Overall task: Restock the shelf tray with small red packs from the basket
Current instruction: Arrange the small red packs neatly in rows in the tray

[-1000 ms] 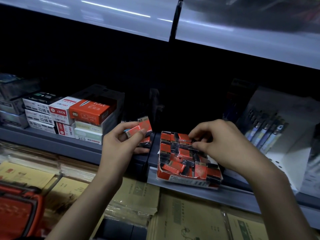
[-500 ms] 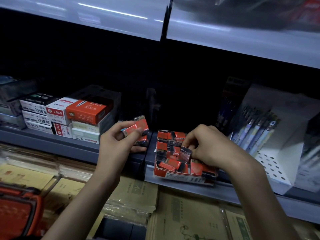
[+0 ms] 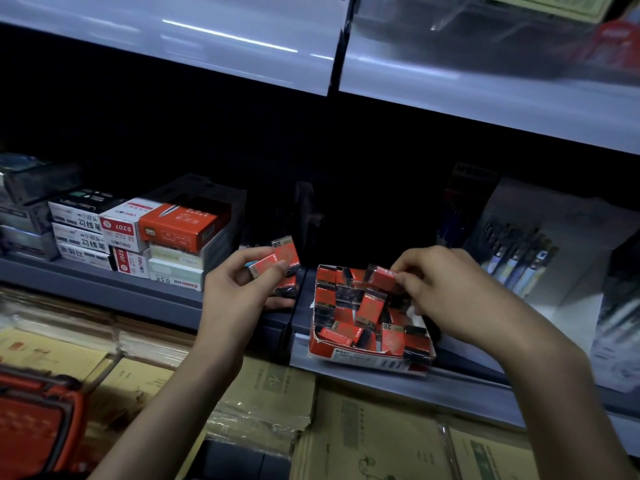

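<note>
Head view centres on the small red pack (image 3: 382,278), pinched between thumb and fingertips of the right hand (image 3: 446,296) and held just above the far right corner of the shelf tray (image 3: 367,361), right of the frame's middle. By its look it is a light, stiff little carton with a glossy wrap, so I judge it easy to lift but apt to slip. A pinch across its two broad faces seems the safest hold, and it should bear being pressed down among the others. The tray, a shallow red card box at the shelf lip (image 3: 460,379), holds many packs, some in rows at the back, others tilted and crosswise at the front. Those loose ones leave little flat room and would likely need nudging straight. Left of centre the left hand (image 3: 235,296) grips a clutch of spare packs (image 3: 277,260), thumb on top and fingers curled beneath. Further left stand stacked stationery boxes (image 3: 180,230), and toward the right edge a white pen display (image 3: 519,265) sits near the tray. The red basket (image 3: 34,424) shows in the lower left corner, beside brown paper bundles (image 3: 266,393) on the level below. The upper shelf (image 3: 242,46) hangs overhead and may limit reach from above.
</note>
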`<move>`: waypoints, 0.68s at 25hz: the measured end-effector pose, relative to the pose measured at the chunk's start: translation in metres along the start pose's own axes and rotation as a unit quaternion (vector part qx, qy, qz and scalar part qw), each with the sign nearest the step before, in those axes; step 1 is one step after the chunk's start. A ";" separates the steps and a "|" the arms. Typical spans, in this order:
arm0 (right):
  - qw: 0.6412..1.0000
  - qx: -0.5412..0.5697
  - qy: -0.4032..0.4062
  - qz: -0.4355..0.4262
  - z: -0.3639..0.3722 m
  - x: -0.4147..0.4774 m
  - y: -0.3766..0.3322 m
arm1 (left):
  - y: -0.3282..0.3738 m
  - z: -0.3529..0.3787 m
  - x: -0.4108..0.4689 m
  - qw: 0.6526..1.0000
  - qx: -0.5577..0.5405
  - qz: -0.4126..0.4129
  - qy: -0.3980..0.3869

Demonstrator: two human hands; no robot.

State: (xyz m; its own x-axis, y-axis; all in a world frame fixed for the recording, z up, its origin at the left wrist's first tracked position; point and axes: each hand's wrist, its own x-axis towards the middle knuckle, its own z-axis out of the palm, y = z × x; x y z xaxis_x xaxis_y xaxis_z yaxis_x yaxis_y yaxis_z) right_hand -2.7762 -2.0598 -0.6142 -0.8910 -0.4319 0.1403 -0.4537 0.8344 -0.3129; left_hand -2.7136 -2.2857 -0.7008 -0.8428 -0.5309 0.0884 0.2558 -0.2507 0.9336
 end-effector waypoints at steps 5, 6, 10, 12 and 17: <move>0.986 0.156 0.028 -0.052 -0.013 -0.011 -0.019 | -0.001 0.000 0.001 1.000 -0.003 0.000 -0.003; 0.983 0.171 0.018 -0.060 -0.012 -0.011 -0.020 | -0.001 -0.001 0.002 1.000 -0.001 0.001 -0.004; 0.980 0.188 -0.026 -0.061 -0.004 -0.007 -0.018 | -0.002 -0.001 0.003 1.000 0.000 0.008 0.000; 0.981 0.185 -0.028 -0.046 0.001 -0.005 -0.015 | -0.002 -0.001 0.003 1.000 0.002 0.009 -0.002; 0.993 0.113 -0.002 -0.027 0.013 0.000 -0.008 | -0.002 -0.001 0.003 1.000 0.004 0.012 -0.007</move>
State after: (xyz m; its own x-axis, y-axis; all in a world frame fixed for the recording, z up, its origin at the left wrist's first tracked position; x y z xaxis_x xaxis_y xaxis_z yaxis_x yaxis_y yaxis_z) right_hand -2.7725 -2.0713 -0.6233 -0.8654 -0.4752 0.1591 -0.4844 0.7120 -0.5083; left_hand -2.7164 -2.2873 -0.7023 -0.8431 -0.5253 0.1151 0.2723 -0.2326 0.9337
